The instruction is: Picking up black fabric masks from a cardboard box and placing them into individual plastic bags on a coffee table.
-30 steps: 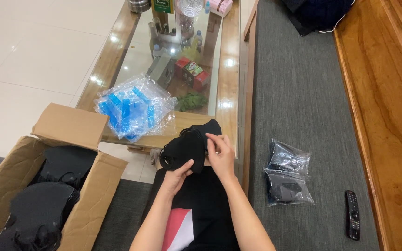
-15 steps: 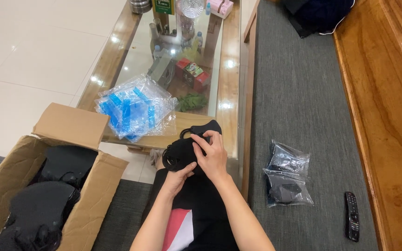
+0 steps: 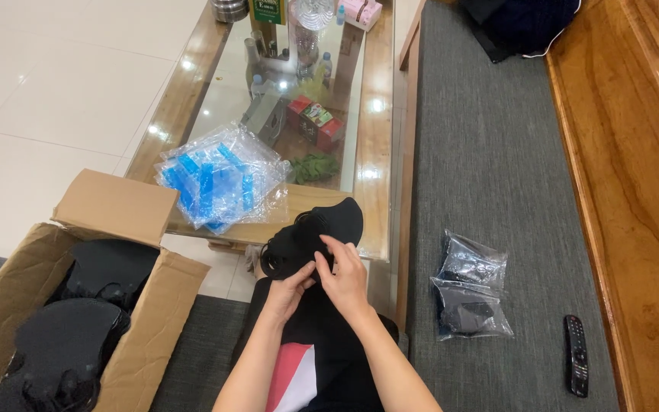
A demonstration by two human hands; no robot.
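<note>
Both my hands hold a black padded eye mask (image 3: 316,227) with a thin strap over my lap, just in front of the glass table's near edge. My left hand (image 3: 290,287) grips its lower left part from below. My right hand (image 3: 345,275) pinches the mask's lower middle with fingers curled over it. My dark clothing with a red and white patch (image 3: 299,374) lies beneath.
An open cardboard box (image 3: 127,336) of black masks stands at lower left. A heap of clear bags with blue strips (image 3: 219,179) lies on the glass table (image 3: 375,145). Two bagged masks (image 3: 470,294) and a remote control (image 3: 575,355) rest on the grey bench cushion at right.
My right hand has slid down from the mask's right edge onto its lower middle, next to my left hand. The mask has stayed in place.
</note>
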